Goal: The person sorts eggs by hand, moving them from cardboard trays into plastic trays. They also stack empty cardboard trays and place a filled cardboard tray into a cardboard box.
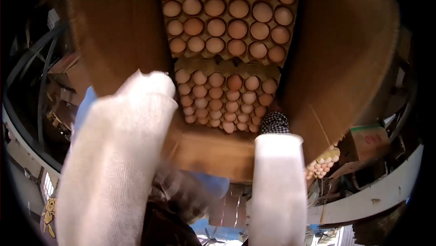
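A deep cardboard box point(218, 148) holds two moulded pulp egg trays side by side. Brown eggs fill the far egg tray point(230, 18) and the near egg tray point(234, 66). My left hand point(152, 84) is a washed-out white shape at the near tray's left, past a white sleeve; its fingers cannot be made out. On the other side, my right hand point(278, 104) reaches down between the near tray's right edge and the box wall. Only a dark sliver of it shows beyond a black-and-white checked cuff point(275, 122) and white sleeve; its fingers are hidden.
Tall box sides point(338, 59) rise left and right of the trays. Outside, at lower right, are more stacked eggs point(323, 165) and a printed carton point(368, 142). Other cardboard boxes point(68, 75) and a dark curved bar point(43, 46) are at left.
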`<act>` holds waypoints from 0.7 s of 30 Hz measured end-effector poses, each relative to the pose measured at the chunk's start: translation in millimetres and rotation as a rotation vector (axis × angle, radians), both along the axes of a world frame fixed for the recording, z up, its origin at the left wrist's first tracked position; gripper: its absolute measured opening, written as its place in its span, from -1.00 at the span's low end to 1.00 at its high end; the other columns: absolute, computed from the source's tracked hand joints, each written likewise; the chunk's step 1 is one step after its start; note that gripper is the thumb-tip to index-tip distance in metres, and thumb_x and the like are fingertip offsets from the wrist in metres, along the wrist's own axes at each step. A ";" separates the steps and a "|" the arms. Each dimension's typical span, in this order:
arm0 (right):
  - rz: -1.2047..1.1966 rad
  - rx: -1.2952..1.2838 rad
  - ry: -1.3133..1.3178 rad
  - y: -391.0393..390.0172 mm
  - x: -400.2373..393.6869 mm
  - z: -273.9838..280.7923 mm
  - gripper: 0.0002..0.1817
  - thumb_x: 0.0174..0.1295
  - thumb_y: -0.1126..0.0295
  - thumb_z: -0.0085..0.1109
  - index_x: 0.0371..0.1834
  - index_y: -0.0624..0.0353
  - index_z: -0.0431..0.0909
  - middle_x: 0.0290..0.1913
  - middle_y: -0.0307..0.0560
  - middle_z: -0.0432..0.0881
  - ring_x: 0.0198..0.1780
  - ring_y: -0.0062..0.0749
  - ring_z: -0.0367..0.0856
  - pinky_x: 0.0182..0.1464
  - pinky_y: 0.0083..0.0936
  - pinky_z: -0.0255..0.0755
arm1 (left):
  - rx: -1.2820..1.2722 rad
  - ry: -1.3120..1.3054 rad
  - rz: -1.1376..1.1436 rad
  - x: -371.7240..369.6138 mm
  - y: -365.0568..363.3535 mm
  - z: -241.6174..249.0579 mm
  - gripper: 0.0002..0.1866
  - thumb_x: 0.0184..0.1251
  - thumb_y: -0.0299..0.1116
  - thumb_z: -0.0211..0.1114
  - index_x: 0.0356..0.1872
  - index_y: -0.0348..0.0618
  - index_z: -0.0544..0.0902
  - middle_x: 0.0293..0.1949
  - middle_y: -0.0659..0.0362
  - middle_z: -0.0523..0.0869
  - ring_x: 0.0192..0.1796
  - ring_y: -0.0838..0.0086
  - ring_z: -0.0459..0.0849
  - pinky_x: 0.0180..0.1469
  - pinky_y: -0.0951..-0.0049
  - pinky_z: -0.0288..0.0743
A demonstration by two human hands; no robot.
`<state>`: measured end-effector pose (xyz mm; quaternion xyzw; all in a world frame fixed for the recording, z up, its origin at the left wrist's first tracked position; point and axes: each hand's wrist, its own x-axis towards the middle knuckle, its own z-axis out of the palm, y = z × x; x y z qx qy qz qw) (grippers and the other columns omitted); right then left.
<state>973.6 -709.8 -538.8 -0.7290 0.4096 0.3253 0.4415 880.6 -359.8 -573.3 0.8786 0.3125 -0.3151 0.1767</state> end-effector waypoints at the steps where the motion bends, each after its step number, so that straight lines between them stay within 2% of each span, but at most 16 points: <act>1: -0.008 0.009 -0.006 -1.4 -2.9 -10.2 -0.67 0.50 0.19 -0.09 -0.07 0.25 0.54 -0.16 -0.12 0.59 -0.19 -0.48 0.52 -0.08 -0.46 0.43 | 0.012 0.033 -0.006 9.6 -3.2 -17.6 -0.59 0.44 -0.25 0.08 0.18 -0.27 0.56 0.08 -0.12 0.62 -0.05 0.13 0.69 0.02 0.23 0.57; 5: -0.020 0.037 -0.015 -6.6 -13.7 -19.9 -0.67 0.50 0.19 -0.08 -0.06 0.25 0.54 -0.15 -0.11 0.59 -0.18 -0.48 0.52 -0.07 -0.46 0.43 | 0.042 0.072 0.002 21.8 -8.0 -46.5 -0.58 0.45 -0.23 0.08 0.18 -0.27 0.55 0.08 -0.12 0.62 -0.04 0.14 0.68 0.03 0.24 0.56; 10: -0.043 0.072 -0.008 -11.5 -21.3 13.4 -0.67 0.50 0.19 -0.08 -0.05 0.25 0.53 -0.14 -0.11 0.59 -0.17 -0.48 0.52 -0.07 -0.46 0.43 | -0.007 -0.023 0.030 16.4 -9.1 13.5 -0.57 0.45 -0.21 0.07 0.19 -0.27 0.55 0.09 -0.10 0.62 -0.03 0.16 0.67 0.04 0.25 0.55; 13: -0.068 0.081 0.016 -21.6 -29.1 37.6 -0.67 0.50 0.19 -0.08 -0.04 0.25 0.53 -0.13 -0.11 0.59 -0.16 -0.48 0.52 -0.06 -0.46 0.43 | -0.061 -0.024 0.067 5.4 -8.6 69.8 -0.56 0.45 -0.20 0.07 0.19 -0.27 0.55 0.09 -0.10 0.62 -0.03 0.18 0.67 0.05 0.26 0.55; 21: -0.125 0.111 0.028 -18.0 -41.7 75.3 -0.67 0.49 0.19 -0.08 -0.02 0.24 0.53 -0.12 -0.11 0.59 -0.15 -0.47 0.53 -0.05 -0.46 0.43 | -0.249 0.118 0.221 -28.7 4.8 288.4 -0.54 0.45 -0.16 0.07 0.19 -0.28 0.54 0.10 -0.08 0.62 -0.01 0.21 0.65 0.07 0.27 0.53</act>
